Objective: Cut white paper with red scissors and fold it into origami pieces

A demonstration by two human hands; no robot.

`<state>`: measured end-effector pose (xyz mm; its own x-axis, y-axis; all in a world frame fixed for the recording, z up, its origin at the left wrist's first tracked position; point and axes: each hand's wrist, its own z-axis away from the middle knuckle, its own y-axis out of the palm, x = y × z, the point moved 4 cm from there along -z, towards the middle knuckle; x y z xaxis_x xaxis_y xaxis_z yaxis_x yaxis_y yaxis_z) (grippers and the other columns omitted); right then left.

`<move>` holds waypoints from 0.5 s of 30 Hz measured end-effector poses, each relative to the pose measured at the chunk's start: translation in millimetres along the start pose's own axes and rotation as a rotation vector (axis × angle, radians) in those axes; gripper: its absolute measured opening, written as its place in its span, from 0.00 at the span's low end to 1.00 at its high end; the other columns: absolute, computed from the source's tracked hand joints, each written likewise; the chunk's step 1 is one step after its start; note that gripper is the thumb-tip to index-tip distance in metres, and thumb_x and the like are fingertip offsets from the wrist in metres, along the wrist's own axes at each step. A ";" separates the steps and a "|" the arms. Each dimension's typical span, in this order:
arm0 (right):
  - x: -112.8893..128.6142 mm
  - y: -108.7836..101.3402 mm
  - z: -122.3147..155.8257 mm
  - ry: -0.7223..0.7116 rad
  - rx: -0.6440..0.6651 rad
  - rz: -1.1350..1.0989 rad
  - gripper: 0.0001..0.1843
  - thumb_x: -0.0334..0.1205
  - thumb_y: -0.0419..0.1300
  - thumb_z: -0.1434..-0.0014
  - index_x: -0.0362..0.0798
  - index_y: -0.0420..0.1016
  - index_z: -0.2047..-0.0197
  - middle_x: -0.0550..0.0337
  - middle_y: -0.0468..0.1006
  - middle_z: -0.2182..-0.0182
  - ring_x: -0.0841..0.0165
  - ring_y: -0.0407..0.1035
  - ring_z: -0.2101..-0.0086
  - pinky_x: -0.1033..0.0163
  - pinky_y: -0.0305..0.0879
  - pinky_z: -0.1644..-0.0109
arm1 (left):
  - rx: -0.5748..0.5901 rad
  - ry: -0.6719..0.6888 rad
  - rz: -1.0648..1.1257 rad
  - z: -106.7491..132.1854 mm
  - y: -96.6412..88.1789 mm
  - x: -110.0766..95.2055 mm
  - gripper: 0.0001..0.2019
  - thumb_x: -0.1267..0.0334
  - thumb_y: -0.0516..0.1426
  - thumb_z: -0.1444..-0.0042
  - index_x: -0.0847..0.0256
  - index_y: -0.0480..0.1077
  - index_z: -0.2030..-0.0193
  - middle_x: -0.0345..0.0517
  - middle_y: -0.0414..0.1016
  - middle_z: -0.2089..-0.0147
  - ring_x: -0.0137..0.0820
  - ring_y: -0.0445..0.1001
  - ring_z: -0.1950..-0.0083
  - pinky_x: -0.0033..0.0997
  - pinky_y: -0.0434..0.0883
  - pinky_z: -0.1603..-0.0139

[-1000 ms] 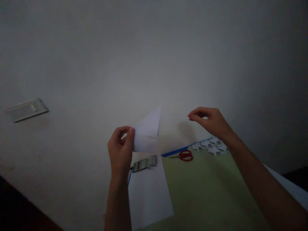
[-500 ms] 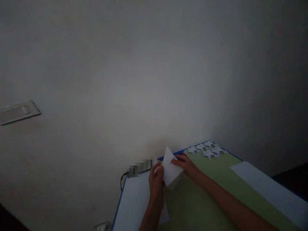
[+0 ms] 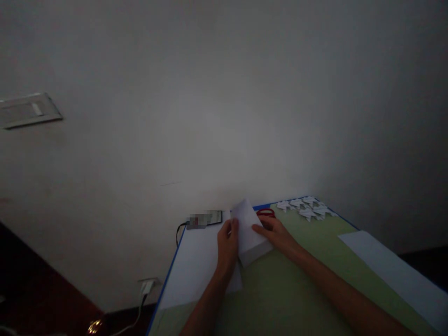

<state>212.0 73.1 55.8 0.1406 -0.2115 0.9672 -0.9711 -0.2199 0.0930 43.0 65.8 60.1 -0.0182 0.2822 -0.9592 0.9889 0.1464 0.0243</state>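
A folded white paper (image 3: pixel 249 232) lies on the green mat (image 3: pixel 301 284) near the table's far edge. My left hand (image 3: pixel 227 246) presses its left edge with thumb and fingers. From the other side, my right hand (image 3: pixel 276 234) rests its fingers on the paper's right edge. Both hands hold the paper flat against the table between them.
Red scissors (image 3: pixel 266 213) lie just behind my right hand. Several small folded paper shapes (image 3: pixel 306 208) sit at the far right corner. A phone (image 3: pixel 205 219) with a cable lies at the far left. White sheets lie at left (image 3: pixel 196 268) and right (image 3: pixel 392 270). A wall stands behind.
The paper came down from mid-air, held by my left hand alone, to the table. My right hand joined it, and the paper now lies flatter. The view tilted downward.
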 end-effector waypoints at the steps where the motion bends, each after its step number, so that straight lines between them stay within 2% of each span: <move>1: -0.2 0.3 0.4 -0.019 -0.015 -0.013 0.24 0.49 0.72 0.50 0.51 0.79 0.51 0.55 0.84 0.59 0.55 0.79 0.58 0.50 0.74 0.50 | -0.009 0.001 -0.011 -0.2 -1.8 1.2 0.21 0.43 0.60 0.40 0.63 0.78 0.64 0.51 0.81 0.64 0.40 0.77 0.62 0.34 0.73 0.62; 3: -0.3 -0.7 1.2 -0.076 -0.073 -0.013 0.32 0.42 0.71 0.51 0.54 0.72 0.42 0.55 0.82 0.56 0.56 0.79 0.56 0.50 0.75 0.51 | -0.003 0.005 -0.024 -0.4 -2.8 3.0 0.23 0.42 0.60 0.40 0.64 0.76 0.66 0.49 0.80 0.67 0.38 0.75 0.65 0.33 0.72 0.65; 5: 0.6 -1.7 2.2 -0.141 -0.128 0.051 0.36 0.37 0.68 0.51 0.55 0.67 0.38 0.55 0.80 0.55 0.57 0.78 0.56 0.51 0.75 0.52 | 0.014 0.020 -0.023 -0.2 -1.6 3.1 0.22 0.43 0.61 0.41 0.64 0.76 0.66 0.50 0.80 0.66 0.38 0.76 0.65 0.34 0.72 0.64; 8: 4.3 -1.5 4.0 -0.221 -0.181 0.223 0.32 0.36 0.65 0.47 0.54 0.67 0.39 0.54 0.80 0.54 0.57 0.77 0.55 0.49 0.73 0.49 | 0.041 0.027 0.000 1.4 1.0 1.4 0.20 0.46 0.62 0.41 0.65 0.78 0.60 0.53 0.82 0.63 0.41 0.78 0.61 0.36 0.74 0.60; 12: 15.6 -1.6 8.6 -0.310 -0.264 0.338 0.33 0.42 0.67 0.42 0.56 0.66 0.35 0.53 0.78 0.55 0.57 0.74 0.56 0.49 0.72 0.49 | 0.079 0.021 0.011 5.0 2.7 -3.1 0.18 0.51 0.63 0.42 0.66 0.78 0.55 0.56 0.83 0.58 0.45 0.80 0.56 0.38 0.75 0.57; 15: 26.6 3.3 13.0 -0.406 -0.229 0.517 0.26 0.42 0.65 0.38 0.56 0.72 0.37 0.54 0.77 0.58 0.56 0.72 0.59 0.48 0.72 0.51 | 0.101 0.034 0.011 7.2 3.4 -7.8 0.17 0.53 0.64 0.43 0.65 0.78 0.55 0.55 0.83 0.58 0.45 0.80 0.56 0.39 0.75 0.57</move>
<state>215.0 54.4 78.8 -0.3330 -0.5839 0.7404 -0.9429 0.2020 -0.2648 47.5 57.3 65.6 -0.0107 0.3156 -0.9488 0.9989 0.0472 0.0044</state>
